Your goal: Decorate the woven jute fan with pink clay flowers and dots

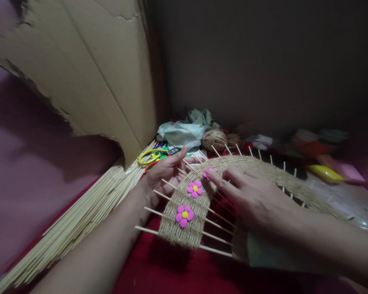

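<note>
A curved band woven from jute twine (184, 234) has thin wooden sticks crossing it and jutting out from both edges. My left hand (168, 173) supports the band from behind and below, thumb raised, its fingers partly hidden by the weave and sticks. Two pink flowers with yellow centres, a lower flower (184, 215) and an upper flower (195, 189), lie on the band. A third pink flower (207, 173) sits under the index fingertip of my right hand (251, 196), which presses on it with the other fingers bent and apart. My right thumb is hidden.
A bundle of thin sticks (79, 230) lies at left beneath a torn cardboard sheet (104, 73). Yellow-handled scissors (151, 156), a pale cloth (182, 134) and a twine ball (214, 140) sit behind the band. At right are a yellow packet (326, 173) and clear plastic (334, 196).
</note>
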Available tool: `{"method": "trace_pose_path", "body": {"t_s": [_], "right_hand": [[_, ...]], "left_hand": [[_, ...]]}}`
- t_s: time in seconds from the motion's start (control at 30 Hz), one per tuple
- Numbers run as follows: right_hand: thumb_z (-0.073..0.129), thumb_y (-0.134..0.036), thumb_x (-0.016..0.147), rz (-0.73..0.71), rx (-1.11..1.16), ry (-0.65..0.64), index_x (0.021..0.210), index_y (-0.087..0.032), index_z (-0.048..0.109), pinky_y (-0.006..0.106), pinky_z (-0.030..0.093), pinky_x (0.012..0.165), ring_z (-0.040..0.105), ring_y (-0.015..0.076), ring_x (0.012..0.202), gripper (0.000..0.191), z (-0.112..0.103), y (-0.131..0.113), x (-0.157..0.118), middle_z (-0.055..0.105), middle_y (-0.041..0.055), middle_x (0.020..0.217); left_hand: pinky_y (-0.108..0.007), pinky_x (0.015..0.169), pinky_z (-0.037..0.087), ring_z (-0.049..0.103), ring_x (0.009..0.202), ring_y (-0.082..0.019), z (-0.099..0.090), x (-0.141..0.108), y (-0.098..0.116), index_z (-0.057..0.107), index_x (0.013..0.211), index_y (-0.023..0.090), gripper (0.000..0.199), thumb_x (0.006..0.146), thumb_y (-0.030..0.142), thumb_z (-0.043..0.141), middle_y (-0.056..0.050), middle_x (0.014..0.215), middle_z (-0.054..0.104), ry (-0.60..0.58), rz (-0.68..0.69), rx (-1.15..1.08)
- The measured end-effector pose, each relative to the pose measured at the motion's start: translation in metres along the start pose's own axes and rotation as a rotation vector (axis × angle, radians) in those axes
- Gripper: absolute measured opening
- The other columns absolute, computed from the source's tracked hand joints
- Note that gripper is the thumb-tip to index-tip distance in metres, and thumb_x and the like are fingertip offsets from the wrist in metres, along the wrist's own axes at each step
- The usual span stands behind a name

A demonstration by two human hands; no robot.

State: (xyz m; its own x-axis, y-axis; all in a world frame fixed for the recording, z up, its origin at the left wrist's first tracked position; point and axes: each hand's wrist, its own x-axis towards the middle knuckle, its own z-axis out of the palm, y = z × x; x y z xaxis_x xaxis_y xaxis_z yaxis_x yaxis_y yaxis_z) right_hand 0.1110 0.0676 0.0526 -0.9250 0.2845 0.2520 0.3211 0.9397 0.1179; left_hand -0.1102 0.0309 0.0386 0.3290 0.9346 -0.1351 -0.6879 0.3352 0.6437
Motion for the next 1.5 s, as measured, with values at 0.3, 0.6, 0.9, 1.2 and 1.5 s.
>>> {"method": "trace_pose_path", "body": {"t_s": [0.3,0.6,0.9,1.2,1.5], "right_hand": [[0.048,-0.01,0.08,0.041,0.029,-0.071,0.131,-0.02,0.045,0.028,0.036,0.06,0.05,0.0162,0.07,0.052,-0.001,-0.002,0.007,0.054,0.0082,0.097],[0.046,-0.008,0.078,0.104,0.058,-0.059,0.136,-0.023,0.043,0.03,0.038,0.059,0.053,0.0189,0.07,0.06,0.0,0.003,0.01,0.054,0.0085,0.096],[0.046,-0.004,0.075,0.138,0.199,-0.048,0.14,-0.028,0.038,0.029,0.041,0.06,0.053,0.0169,0.071,0.07,-0.002,0.006,0.006,0.054,0.007,0.098],[0.047,-0.005,0.078,0.086,0.154,-0.024,0.13,-0.022,0.051,0.031,0.042,0.064,0.053,0.0191,0.073,0.055,-0.005,-0.005,-0.004,0.057,0.0096,0.095],[0.05,-0.003,0.074,0.11,0.211,-0.046,0.134,-0.027,0.045,0.032,0.044,0.068,0.056,0.0203,0.08,0.064,-0.009,-0.001,-0.006,0.057,0.0083,0.105]], "left_hand": [[-0.045,0.081,0.052,0.069,0.084,-0.028,0.0,-0.001,0.0,0.047,0.127,0.001,0.053,0.098,0.039,0.024,-0.022,0.098,0.068,-0.027,-0.023,0.015],[-0.046,0.087,0.05,0.068,0.094,-0.03,0.0,0.0,0.0,0.047,0.127,0.003,0.051,0.097,0.04,0.029,-0.021,0.1,0.069,-0.051,-0.002,-0.01],[-0.044,0.087,0.051,0.068,0.092,-0.028,0.0,0.0,0.002,0.048,0.128,0.005,0.055,0.097,0.044,0.027,-0.018,0.094,0.07,-0.033,0.012,-0.008],[-0.044,0.087,0.051,0.068,0.093,-0.029,0.0,-0.001,0.0,0.051,0.124,0.004,0.055,0.096,0.045,0.028,-0.02,0.096,0.07,-0.037,0.011,-0.02],[-0.045,0.088,0.051,0.067,0.096,-0.03,-0.002,0.001,0.001,0.051,0.124,0.005,0.054,0.096,0.044,0.028,-0.02,0.097,0.07,-0.061,0.01,-0.026]]}}
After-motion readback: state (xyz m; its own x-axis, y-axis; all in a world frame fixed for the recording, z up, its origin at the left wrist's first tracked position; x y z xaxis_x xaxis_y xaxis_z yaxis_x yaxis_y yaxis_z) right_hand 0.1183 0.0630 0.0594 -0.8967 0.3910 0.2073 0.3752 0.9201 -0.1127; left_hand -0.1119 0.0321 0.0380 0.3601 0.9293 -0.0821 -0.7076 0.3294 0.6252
